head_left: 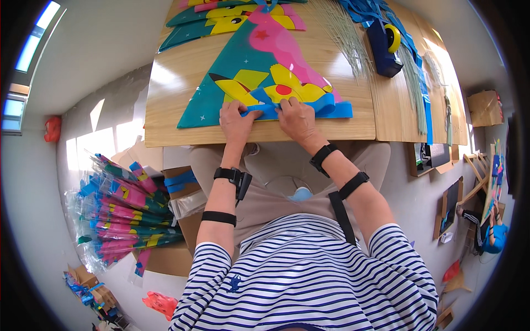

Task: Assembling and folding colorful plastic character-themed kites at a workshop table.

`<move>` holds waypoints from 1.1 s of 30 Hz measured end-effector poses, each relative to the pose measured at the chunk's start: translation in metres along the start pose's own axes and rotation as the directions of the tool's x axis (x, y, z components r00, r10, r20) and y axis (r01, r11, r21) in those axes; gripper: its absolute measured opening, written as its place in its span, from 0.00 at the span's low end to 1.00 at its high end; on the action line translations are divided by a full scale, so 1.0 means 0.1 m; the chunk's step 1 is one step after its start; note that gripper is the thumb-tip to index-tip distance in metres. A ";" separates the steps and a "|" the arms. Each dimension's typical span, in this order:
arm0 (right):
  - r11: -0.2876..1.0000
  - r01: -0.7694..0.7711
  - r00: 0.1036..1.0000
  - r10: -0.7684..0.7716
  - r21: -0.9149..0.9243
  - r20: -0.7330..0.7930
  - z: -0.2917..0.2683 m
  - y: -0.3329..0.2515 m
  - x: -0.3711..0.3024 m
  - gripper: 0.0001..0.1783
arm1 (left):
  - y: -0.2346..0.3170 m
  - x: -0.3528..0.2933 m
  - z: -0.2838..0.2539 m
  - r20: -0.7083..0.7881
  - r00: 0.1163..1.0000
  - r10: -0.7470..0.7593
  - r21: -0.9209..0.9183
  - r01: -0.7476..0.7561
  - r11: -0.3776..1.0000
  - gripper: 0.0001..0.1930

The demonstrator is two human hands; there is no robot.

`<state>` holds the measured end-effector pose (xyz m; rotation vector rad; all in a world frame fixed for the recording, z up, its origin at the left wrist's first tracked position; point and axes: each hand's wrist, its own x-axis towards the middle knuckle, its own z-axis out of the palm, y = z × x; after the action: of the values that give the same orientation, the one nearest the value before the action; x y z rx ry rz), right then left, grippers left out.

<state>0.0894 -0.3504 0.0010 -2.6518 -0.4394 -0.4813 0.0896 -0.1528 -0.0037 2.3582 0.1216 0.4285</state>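
A triangular kite (259, 60), teal and pink with a yellow cartoon figure, lies on the wooden table with its wide edge toward me. Along that edge runs a blue ribbon (335, 109), looped and crossed between my hands. My left hand (238, 120) is closed, thumb and fingers pinching the ribbon near the middle of the edge. Just to its right, my right hand (298, 117) also pinches the ribbon, fingers curled. The ribbon ends under my fingertips are partly hidden.
More printed kites (221, 22) are stacked at the table's far left. Thin pale rods (345, 38), a blue tape dispenser (386, 49) and blue ribbons (427, 105) lie at the right. Bagged kites (127, 215) fill a box at lower left. Another person (491, 234) works far right.
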 end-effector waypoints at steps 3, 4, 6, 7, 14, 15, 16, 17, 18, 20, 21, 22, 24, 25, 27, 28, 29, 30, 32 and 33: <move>0.998 0.049 0.999 -0.049 0.042 -0.017 -0.01 -0.05 -0.05 0.13 | -0.12 0.02 0.01 0.045 0.999 -0.009 -0.003 0.009 1.000 0.13; 0.997 0.051 0.999 -0.051 0.051 -0.001 -0.03 -0.06 -0.05 0.14 | -0.18 0.01 0.03 0.035 0.999 -0.011 -0.001 0.011 1.000 0.11; 0.997 0.048 0.998 -0.050 0.064 0.028 -0.05 -0.06 -0.06 0.17 | -0.24 0.02 0.05 0.021 1.000 -0.008 0.003 0.008 1.000 0.07; 0.997 0.042 0.999 -0.044 0.064 0.031 -0.05 -0.04 -0.07 0.18 | -0.24 0.02 0.07 0.018 1.000 0.008 0.011 -0.009 1.000 0.07; 0.999 0.031 0.999 -0.032 0.027 0.041 -0.02 -0.10 -0.07 0.24 | -0.46 0.09 -0.01 0.150 0.986 -0.071 -0.288 0.112 0.951 0.04; 0.999 0.033 0.999 -0.034 0.022 0.036 -0.02 -0.09 -0.07 0.25 | -0.45 0.10 -0.04 0.192 0.975 -0.112 -0.394 0.182 0.901 0.06; 0.999 0.031 0.999 -0.032 0.019 0.041 -0.01 -0.09 -0.08 0.25 | -0.44 0.12 -0.09 0.247 0.961 -0.122 -0.448 0.225 0.865 0.09; 0.999 0.029 0.998 -0.030 0.016 0.046 -0.01 -0.09 -0.08 0.26 | -0.45 0.15 -0.16 0.302 0.945 -0.127 -0.497 0.270 0.825 0.13; 0.999 0.029 0.998 -0.029 0.013 0.051 0.00 -0.09 -0.08 0.26 | -0.41 0.17 -0.22 0.355 0.926 -0.129 -0.540 0.316 0.780 0.16; 1.000 0.017 0.998 -0.017 0.004 0.059 -0.01 -0.07 -0.09 0.26 | -0.23 0.22 -0.25 0.382 0.892 -0.243 -0.515 0.423 0.746 0.22; 1.000 0.019 0.998 -0.019 0.005 0.063 -0.01 -0.08 -0.09 0.26 | -0.21 0.22 -0.27 0.386 0.871 -0.303 -0.501 0.474 0.724 0.26; 1.000 0.022 0.998 -0.022 0.007 0.061 -0.01 -0.10 -0.08 0.26 | -0.22 0.21 -0.26 0.359 0.889 -0.286 -0.504 0.442 0.742 0.25; 1.000 0.024 0.998 -0.024 0.008 0.056 -0.01 -0.11 -0.08 0.27 | -0.19 0.20 -0.25 0.309 0.919 -0.247 -0.508 0.378 0.774 0.25; 1.000 0.021 0.998 -0.021 0.006 0.055 -0.01 -0.10 -0.08 0.27 | -0.17 0.21 -0.24 0.318 0.916 -0.243 -0.428 0.368 0.826 0.24; 1.000 0.016 0.998 -0.016 0.003 0.053 -0.02 -0.09 -0.08 0.27 | -0.16 0.22 -0.22 0.334 0.912 -0.239 -0.257 0.332 0.907 0.23; 1.000 0.017 0.998 -0.016 -0.004 0.054 -0.02 -0.09 -0.08 0.27 | -0.16 0.22 -0.22 0.336 0.914 -0.229 -0.258 0.323 0.911 0.22; 1.000 0.016 0.998 -0.016 -0.011 0.056 -0.02 -0.08 -0.09 0.27 | -0.16 0.23 -0.21 0.338 0.916 -0.218 -0.259 0.313 0.914 0.21; 1.000 0.021 0.998 -0.020 -0.014 0.058 -0.02 -0.09 -0.08 0.27 | -0.22 0.22 -0.21 0.335 0.919 -0.210 -0.258 0.304 0.917 0.20; 1.000 0.023 0.998 -0.022 -0.005 0.060 -0.02 -0.12 -0.07 0.26 | -0.32 0.20 -0.18 0.310 0.929 -0.204 -0.335 0.308 0.890 0.20; 1.000 0.021 0.998 -0.021 -0.002 0.061 -0.02 -0.12 -0.07 0.26 | -0.33 0.20 -0.17 0.299 0.933 -0.201 -0.374 0.309 0.875 0.20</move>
<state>0.0778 -0.3424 0.0042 -2.6728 -0.4859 -0.4088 0.1038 -0.1129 -0.0091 1.9172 0.2010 0.0135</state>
